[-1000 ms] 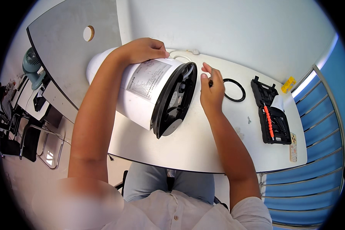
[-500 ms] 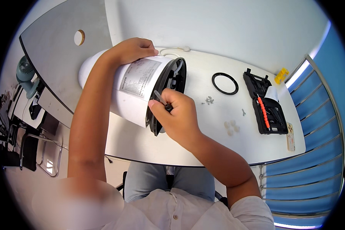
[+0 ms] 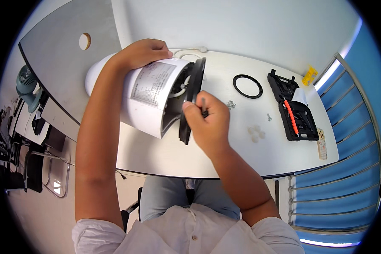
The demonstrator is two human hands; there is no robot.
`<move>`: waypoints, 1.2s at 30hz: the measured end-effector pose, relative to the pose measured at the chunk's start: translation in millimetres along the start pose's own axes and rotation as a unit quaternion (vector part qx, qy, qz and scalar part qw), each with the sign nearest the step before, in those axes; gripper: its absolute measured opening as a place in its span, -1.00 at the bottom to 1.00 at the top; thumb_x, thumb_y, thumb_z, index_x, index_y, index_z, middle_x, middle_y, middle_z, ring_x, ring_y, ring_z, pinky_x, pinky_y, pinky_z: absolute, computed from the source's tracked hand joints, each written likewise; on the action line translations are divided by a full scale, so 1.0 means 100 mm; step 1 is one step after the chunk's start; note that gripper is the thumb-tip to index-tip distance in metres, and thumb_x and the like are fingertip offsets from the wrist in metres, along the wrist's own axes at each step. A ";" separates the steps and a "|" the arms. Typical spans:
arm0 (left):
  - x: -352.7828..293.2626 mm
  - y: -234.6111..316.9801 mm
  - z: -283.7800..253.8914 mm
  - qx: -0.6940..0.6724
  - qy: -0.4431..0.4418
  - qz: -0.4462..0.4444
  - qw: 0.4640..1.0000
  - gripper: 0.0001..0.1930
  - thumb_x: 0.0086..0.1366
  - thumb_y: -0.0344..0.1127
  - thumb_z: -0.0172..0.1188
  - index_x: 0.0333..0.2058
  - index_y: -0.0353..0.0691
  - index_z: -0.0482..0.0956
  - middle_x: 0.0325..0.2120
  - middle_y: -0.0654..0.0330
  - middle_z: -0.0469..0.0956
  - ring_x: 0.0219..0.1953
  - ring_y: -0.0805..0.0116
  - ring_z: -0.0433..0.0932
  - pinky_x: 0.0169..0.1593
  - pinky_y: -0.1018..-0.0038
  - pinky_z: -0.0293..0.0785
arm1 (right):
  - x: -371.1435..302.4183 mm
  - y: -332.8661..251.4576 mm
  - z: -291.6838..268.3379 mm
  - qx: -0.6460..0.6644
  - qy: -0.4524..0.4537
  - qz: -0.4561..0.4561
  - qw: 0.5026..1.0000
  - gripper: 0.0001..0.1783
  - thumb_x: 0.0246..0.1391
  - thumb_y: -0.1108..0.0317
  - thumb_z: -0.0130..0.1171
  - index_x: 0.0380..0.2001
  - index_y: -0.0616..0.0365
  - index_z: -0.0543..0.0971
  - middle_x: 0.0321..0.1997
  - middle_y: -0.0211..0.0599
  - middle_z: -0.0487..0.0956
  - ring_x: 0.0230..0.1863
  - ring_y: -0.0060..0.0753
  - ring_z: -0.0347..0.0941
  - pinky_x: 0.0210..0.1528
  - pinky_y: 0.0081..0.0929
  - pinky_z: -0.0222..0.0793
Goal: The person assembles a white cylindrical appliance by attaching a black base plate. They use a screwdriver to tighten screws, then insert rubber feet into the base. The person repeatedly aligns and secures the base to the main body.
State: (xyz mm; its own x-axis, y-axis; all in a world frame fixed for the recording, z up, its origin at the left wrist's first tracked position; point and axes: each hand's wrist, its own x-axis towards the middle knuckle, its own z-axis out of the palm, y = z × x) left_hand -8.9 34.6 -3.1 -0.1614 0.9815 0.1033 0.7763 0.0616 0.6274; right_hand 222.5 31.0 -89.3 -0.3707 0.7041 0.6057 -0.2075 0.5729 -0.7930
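A white cylindrical appliance (image 3: 139,114) with a printed grey label lies on its side on the table, its open end toward the right. My left hand (image 3: 146,54) rests over its upper side with fingers bent, gripping the body. A black base cover (image 3: 194,95) stands tilted away from that end. Through the gap, white tubing (image 3: 182,88) and dark inner parts show. My right hand (image 3: 211,122) is closed at the cover's outer rim, thumb against the edge. A slim tool like a screwdriver (image 3: 204,108) sticks up between its fingers; most of it is hidden.
A black ring (image 3: 247,96), loose screws (image 3: 230,104) and several pale round pads (image 3: 256,133) lie to the right. Beyond them are a black tool case (image 3: 302,137) with an orange flexible shaft (image 3: 291,118), a remote control (image 3: 321,146) and a yellow piece (image 3: 310,76).
My right hand has moved right, swinging the black base cover away from the appliance, so the gap is wider and the inside shows. My left hand keeps its place.
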 end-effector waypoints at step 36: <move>0.44 -0.10 -0.01 0.130 -0.004 -0.030 0.991 -0.51 0.19 0.15 0.08 -0.22 -0.19 0.62 -0.31 0.04 0.61 -0.25 0.21 0.54 -0.09 0.34 0.40 | 0.41 -0.02 -0.19 0.153 -0.025 0.167 0.974 -0.67 0.05 0.38 0.11 -0.71 0.04 0.26 -0.70 -0.58 0.30 -0.68 -0.76 0.11 -0.64 -0.68 0.09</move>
State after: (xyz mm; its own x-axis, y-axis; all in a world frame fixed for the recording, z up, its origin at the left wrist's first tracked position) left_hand -24.1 77.1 -4.4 -0.2073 0.9761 0.0653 0.8966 0.1629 0.4119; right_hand 224.9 66.0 -61.5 -0.5057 0.8041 0.3126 -0.3242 0.1587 -0.9326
